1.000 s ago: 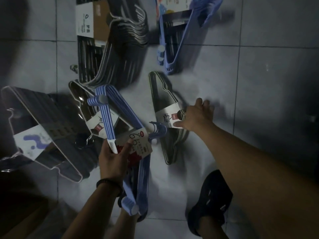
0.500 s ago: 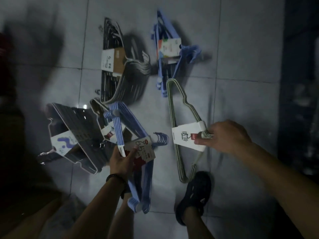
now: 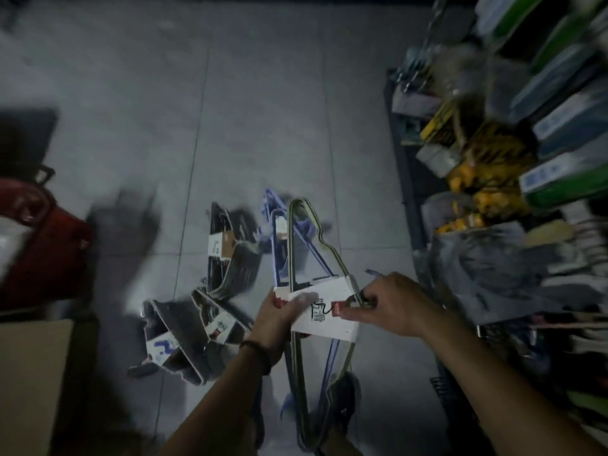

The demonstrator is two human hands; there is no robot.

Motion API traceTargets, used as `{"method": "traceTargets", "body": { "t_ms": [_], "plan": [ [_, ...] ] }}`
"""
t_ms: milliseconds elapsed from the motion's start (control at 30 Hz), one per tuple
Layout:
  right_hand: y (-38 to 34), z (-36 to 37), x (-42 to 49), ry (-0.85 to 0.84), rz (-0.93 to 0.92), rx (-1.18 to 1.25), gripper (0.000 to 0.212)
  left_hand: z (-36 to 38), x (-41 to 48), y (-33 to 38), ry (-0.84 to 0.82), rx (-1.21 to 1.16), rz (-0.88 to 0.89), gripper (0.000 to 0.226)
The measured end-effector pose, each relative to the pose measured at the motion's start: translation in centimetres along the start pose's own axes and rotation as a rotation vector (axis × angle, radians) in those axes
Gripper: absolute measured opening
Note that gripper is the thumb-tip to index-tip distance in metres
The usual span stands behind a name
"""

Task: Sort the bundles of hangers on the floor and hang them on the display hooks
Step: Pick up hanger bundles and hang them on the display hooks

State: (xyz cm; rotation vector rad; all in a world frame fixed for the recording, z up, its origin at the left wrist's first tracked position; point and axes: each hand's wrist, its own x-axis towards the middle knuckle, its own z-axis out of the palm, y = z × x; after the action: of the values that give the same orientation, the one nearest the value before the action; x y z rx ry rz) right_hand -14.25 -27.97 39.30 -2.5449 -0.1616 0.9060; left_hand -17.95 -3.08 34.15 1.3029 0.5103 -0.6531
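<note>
Starting nearest, a blue bundle (image 3: 332,357) is held by the left hand (image 3: 274,319), fingers clamped round it and the card's (image 3: 324,312) edge. The green bundle (image 3: 333,251) is pinched at its hook by the right hand (image 3: 393,302), clear of the floor (image 3: 263,93). Beyond, black bundles (image 3: 230,258) lie unsorted. Since the held bundles overlap, tangling is judged likely, and a wire could be snagged on the shelves (image 3: 493,133).
</note>
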Motion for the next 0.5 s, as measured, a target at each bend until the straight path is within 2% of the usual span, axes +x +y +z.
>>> {"method": "traceTargets", "body": {
  "t_ms": [100, 200, 300, 367, 500],
  "plan": [
    [-3.9, -5.0, -6.7, 0.156, 0.044, -0.096, 0.089, 2.8, -4.7, 4.8, -0.078, -0.003, 0.035, 0.072],
    [-6.5, -8.7, -13.2, 0.388, 0.134, -0.160, 0.069, 5.8, -8.0, 9.1, -0.157, -0.003, 0.105, 0.049],
    [-7.7, -10.8, -19.5, 0.808, 0.229, -0.210, 0.064, 9.4, -10.9, 12.8, -0.276, -0.043, 0.160, 0.036],
    [-8.3, -11.8, -23.3, 1.003, 0.307, -0.259, 0.064, 12.0, -12.5, 15.1, -0.362, -0.048, 0.184, 0.042],
    [-10.3, -13.7, -30.1, 1.173, 0.498, -0.202, 0.052, 17.5, -15.7, 17.7, -0.519, 0.039, 0.225, 0.056]
  ]
}}
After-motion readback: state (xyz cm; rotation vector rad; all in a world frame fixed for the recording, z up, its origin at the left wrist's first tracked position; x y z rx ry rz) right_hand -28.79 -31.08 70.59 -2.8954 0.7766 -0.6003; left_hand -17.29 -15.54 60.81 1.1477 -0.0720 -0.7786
